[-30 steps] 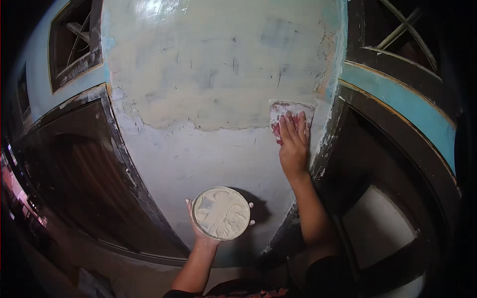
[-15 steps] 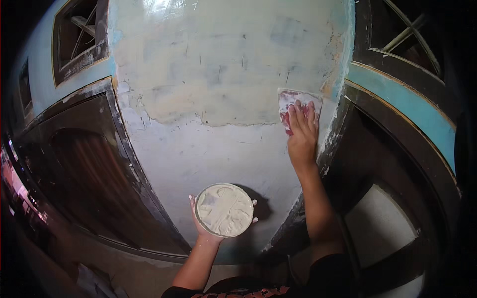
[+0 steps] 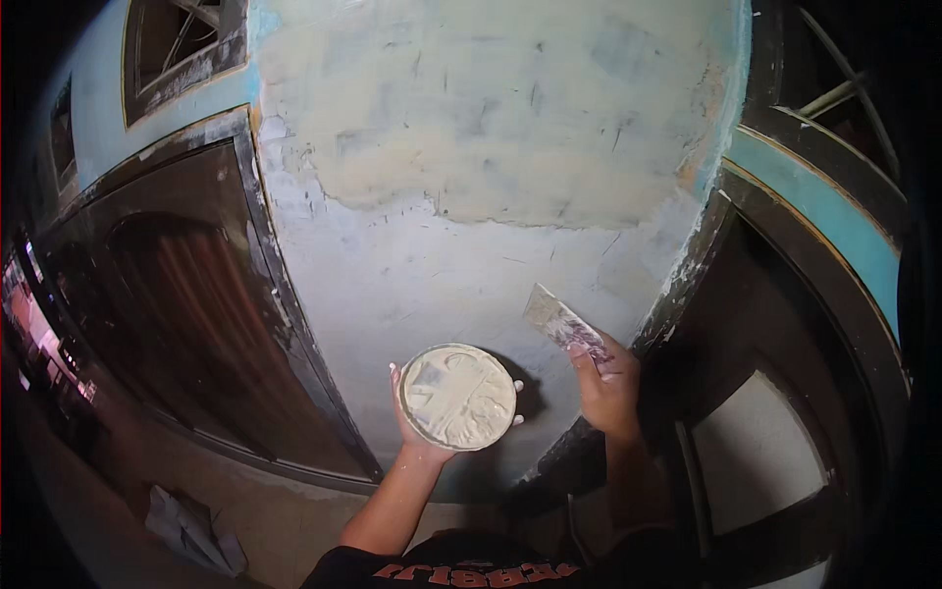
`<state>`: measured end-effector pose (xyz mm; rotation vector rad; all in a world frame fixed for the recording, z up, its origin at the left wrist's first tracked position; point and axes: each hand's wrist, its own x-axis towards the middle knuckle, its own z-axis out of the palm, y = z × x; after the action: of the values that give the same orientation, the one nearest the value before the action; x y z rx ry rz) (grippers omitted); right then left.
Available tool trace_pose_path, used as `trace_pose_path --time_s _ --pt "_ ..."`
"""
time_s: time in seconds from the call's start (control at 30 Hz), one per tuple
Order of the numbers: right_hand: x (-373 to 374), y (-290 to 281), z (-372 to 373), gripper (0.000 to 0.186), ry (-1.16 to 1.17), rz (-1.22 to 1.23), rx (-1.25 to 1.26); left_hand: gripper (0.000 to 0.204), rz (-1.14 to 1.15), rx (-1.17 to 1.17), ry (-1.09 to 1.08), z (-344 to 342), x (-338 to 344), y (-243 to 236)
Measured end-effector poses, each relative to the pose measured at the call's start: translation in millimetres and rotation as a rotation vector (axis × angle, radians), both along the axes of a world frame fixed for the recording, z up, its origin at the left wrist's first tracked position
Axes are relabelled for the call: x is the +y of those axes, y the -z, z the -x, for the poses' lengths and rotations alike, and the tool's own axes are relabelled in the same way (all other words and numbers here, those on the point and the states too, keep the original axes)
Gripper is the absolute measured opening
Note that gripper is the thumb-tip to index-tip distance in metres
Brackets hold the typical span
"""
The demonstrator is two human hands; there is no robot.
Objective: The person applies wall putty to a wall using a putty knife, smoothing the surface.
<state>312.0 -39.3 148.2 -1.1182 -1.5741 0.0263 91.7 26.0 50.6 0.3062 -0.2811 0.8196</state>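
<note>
My left hand holds a round, shallow container of pale putty from beneath, its fingertips curled up around the far side. The putty's surface is ridged and scraped. In my right hand is a flat putty scraper, smeared with putty along its reddish grip and raised to the right of the container, apart from the wall. Ahead stands the wall: its lower part is coated whitish, while the upper part is yellowish-green with dark scuffs. A ragged line divides the two.
A dark wooden door in a chipped frame stands left of the wall. Another dark frame with a pale panel is on the right. Crossed-bar openings sit above. White crumpled material lies on the floor at lower left.
My right hand has come off the wall and down toward the container with the scraper, now tilted edge-up. The container has shifted slightly right and up in view; the view itself has turned a little.
</note>
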Motion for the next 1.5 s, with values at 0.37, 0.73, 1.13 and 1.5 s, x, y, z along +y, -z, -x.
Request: trace_pose_path --time_s 0.37,0.73,1.13,1.5 --pt "-5 5 25 0.036 -0.449 0.165 -0.159 0.102 0.11 -0.2 0.029 6 8 23" --pt "-10 9 37 0.055 -0.501 0.07 -0.778 0.091 0.168 -0.052 -0.191 15 2 25" --pt "7 59 76 0.031 -0.214 -0.421 0.035 0.09 0.148 -0.216 -0.197 -11 -4 30" --pt "26 61 72 0.022 -0.09 -0.561 0.068 0.092 0.192 -0.1 -0.286 -26 -15 19"
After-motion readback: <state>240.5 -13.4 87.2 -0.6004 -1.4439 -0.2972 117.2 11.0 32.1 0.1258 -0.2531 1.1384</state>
